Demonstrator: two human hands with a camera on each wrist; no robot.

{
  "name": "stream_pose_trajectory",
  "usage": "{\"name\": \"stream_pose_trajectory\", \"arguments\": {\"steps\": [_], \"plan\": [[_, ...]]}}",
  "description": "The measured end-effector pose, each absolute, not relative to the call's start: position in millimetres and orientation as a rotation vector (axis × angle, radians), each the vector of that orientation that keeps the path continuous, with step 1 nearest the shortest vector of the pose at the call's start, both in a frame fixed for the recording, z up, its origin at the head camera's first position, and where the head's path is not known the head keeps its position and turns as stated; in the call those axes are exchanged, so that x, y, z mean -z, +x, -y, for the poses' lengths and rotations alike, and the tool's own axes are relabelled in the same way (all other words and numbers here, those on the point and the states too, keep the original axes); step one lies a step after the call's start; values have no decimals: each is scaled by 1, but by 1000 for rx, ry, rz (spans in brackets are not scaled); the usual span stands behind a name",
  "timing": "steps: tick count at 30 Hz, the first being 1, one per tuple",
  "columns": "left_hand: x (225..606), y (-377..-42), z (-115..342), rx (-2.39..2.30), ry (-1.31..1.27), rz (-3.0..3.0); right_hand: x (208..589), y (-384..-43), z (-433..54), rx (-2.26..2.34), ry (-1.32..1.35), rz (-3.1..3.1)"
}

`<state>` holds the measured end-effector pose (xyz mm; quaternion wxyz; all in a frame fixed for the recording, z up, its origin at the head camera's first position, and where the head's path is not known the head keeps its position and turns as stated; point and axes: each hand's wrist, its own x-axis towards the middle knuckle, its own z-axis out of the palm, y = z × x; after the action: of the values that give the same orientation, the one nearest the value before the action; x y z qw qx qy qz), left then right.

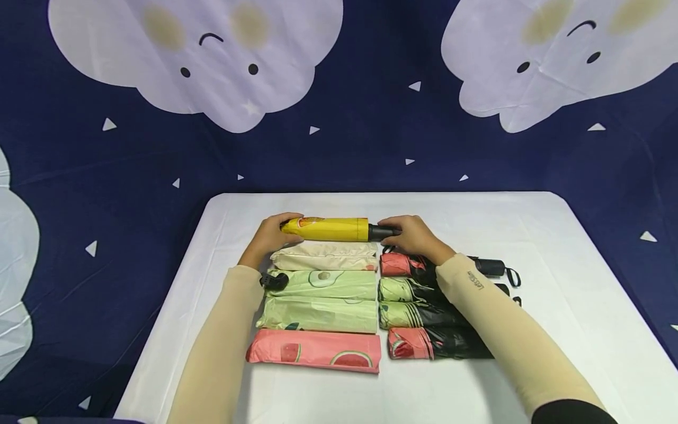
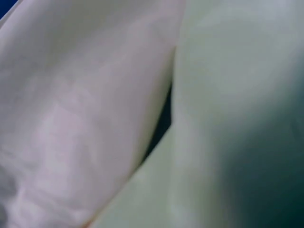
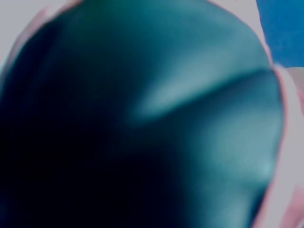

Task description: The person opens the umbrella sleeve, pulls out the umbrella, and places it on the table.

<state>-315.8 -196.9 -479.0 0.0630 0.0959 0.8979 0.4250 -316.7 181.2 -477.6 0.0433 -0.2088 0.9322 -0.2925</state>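
Note:
A yellow folded umbrella (image 1: 333, 229) lies crosswise at the back of the row in the head view, its black handle (image 1: 382, 232) pointing right. My left hand (image 1: 272, 237) grips its left end, thumb in front and fingers behind. Over on the right, my right hand (image 1: 415, 234) holds the handle end between thumb and fingers. Just in front of the yellow umbrella is a cream umbrella sleeve (image 1: 323, 257). In the left wrist view, pale fabric (image 2: 80, 118) and greenish fabric (image 2: 209, 114) fill the picture, while a blurred dark surface (image 3: 142, 95) fills most of the right wrist view.
Toward me on the white table (image 1: 424, 394) lie an avocado-print green sleeve (image 1: 344, 284), another green sleeve (image 1: 328, 314) and a pink watermelon sleeve (image 1: 318, 349). Right of them lie several folded umbrellas, including a pink-and-black one (image 1: 413, 343), partly under my right forearm. A navy cloud-print cloth (image 1: 360, 153) hangs behind.

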Motion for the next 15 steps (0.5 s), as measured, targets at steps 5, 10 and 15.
{"name": "stream_pose_trajectory", "arguments": {"steps": [5, 10, 15], "plan": [[478, -314, 198, -1304, 310, -2720, 478, -319, -182, 922, -667, -2844], [478, -312, 198, -1332, 342, -2719, 476, -318, -184, 964, -658, -2832], [460, -311, 196, -1414, 392, -2710, 461, -315, -195, 1152, -640, -2771]]}}
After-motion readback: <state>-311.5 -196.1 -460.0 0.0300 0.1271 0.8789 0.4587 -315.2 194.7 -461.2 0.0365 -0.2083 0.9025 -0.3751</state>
